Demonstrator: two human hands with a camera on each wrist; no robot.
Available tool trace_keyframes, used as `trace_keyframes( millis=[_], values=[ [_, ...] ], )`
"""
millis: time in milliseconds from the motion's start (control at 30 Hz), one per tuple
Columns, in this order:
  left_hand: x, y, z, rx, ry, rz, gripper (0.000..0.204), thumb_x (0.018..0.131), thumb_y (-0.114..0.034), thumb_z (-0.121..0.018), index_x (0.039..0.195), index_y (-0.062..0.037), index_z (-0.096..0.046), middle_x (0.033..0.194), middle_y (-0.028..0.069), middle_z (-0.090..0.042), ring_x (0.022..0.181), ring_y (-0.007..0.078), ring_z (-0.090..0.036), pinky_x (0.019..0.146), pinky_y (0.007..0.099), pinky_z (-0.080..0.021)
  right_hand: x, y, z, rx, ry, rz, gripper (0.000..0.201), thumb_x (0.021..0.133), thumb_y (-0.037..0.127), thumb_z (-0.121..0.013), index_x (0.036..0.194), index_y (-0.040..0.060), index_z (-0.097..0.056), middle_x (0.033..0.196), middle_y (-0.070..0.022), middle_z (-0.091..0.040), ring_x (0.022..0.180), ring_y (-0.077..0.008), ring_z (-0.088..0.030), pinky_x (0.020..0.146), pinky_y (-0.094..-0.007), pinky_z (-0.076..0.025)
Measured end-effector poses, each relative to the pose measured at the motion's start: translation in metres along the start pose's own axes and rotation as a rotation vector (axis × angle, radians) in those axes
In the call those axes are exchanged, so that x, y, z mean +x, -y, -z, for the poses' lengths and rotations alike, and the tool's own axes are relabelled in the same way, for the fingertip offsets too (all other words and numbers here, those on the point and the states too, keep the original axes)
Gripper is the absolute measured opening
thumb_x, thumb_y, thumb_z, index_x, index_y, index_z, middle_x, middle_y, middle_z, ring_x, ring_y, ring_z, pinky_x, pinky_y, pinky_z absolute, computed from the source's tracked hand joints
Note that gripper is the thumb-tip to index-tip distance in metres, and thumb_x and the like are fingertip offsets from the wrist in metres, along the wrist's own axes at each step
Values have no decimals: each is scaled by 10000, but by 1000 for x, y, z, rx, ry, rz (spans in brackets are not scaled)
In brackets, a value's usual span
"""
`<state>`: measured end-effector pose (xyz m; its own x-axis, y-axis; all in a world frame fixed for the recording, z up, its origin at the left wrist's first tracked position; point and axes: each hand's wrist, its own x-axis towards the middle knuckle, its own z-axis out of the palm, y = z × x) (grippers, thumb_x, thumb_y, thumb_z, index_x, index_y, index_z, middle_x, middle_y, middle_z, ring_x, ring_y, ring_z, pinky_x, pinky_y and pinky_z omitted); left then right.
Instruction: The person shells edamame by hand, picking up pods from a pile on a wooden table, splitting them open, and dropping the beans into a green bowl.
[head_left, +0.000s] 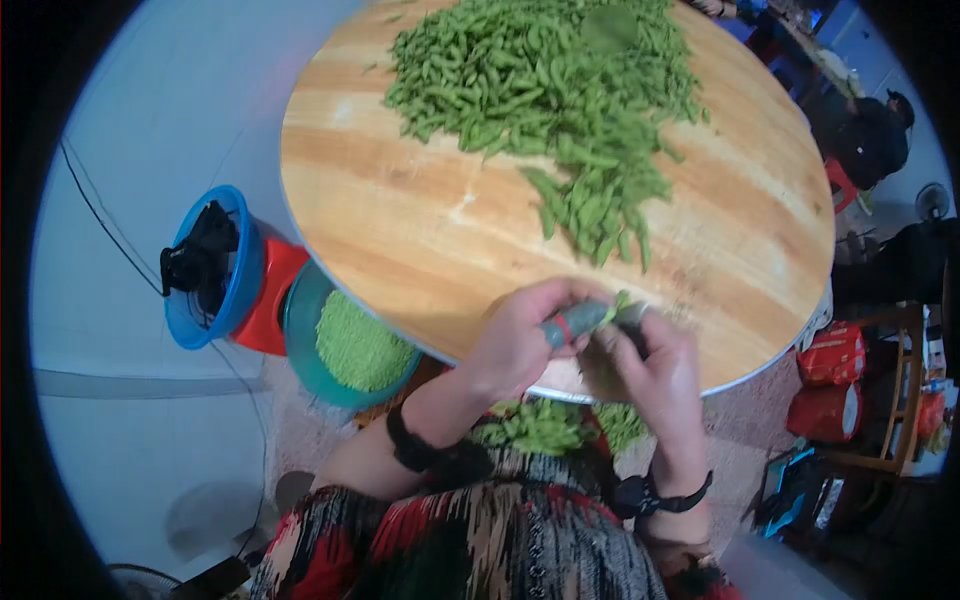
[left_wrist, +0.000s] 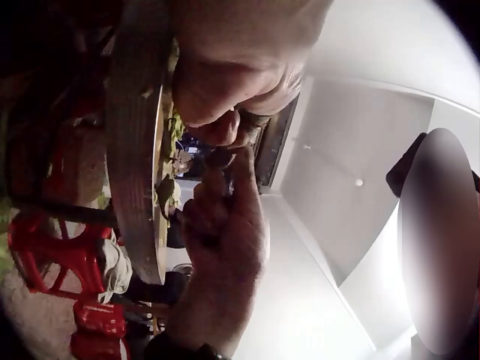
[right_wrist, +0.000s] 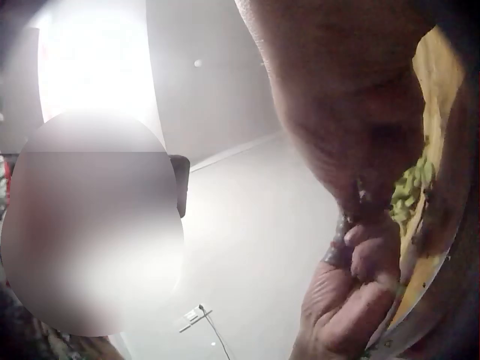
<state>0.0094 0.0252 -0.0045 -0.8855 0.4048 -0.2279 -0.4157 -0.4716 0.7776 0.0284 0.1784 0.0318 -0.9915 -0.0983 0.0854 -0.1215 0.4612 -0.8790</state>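
Above the near edge of the round wooden tabletop [head_left: 400, 235], both hands meet over a green bean pod [head_left: 621, 302]. My left hand [head_left: 515, 335] pinches it between thumb and fingers; a grey covering with a red band wraps one digit. From the other side my right hand [head_left: 662, 375] grips at the same pod, with its thumb bent and dark coverings on its fingertips. Most of the pod is hidden by the fingers. A big heap of green pods [head_left: 540, 80] lies on the far part of the tabletop, with a smaller spill [head_left: 605, 205] reaching toward the hands.
Left of the table, a teal basin [head_left: 300, 330] holds shelled green beans [head_left: 360, 345]. Beside it a blue basin [head_left: 250, 270] with black things stands by a red stool [head_left: 275, 310]. More pods [head_left: 540, 425] lie below the table edge at the lap. Red bags [head_left: 830, 385] stand at right.
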Motion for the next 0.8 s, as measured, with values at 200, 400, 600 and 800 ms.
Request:
trace_keyframes(
  millis=[200,400,600,800],
  values=[
    [0,-1,4,175,73,-73,239,833,-71,-614,1061,-10,-571,876,2,-573,756,51,-525,692,179,-432,0,-5,6,-329,7,172,199,723,123,-674,723,13,-508,601,-186,-552,562,-359,-571,493,-406,-445],
    [4,-5,10,129,124,-30,166,829,-61,-606,991,-24,-605,858,-23,-567,764,39,-492,686,177,-395,1,-4,20,-176,143,80,147,753,98,-666,801,-2,-569,637,-142,-589,544,-269,-583,513,-337,-460],
    [5,2,-3,-152,132,-160,129,768,25,-582,873,-50,-590,903,-15,-531,831,52,-478,648,164,-359,0,-13,7,425,127,-134,112,838,52,-582,930,-8,-605,650,7,-571,581,-37,-487,506,-206,-404],
    [2,1,-14,-287,148,-91,86,785,-16,-614,858,-55,-589,948,-3,-489,750,64,-507,587,158,-379,0,-21,5,502,216,-114,94,853,73,-573,913,4,-594,614,21,-541,516,-26,-454,457,-185,-365]
  ],
)
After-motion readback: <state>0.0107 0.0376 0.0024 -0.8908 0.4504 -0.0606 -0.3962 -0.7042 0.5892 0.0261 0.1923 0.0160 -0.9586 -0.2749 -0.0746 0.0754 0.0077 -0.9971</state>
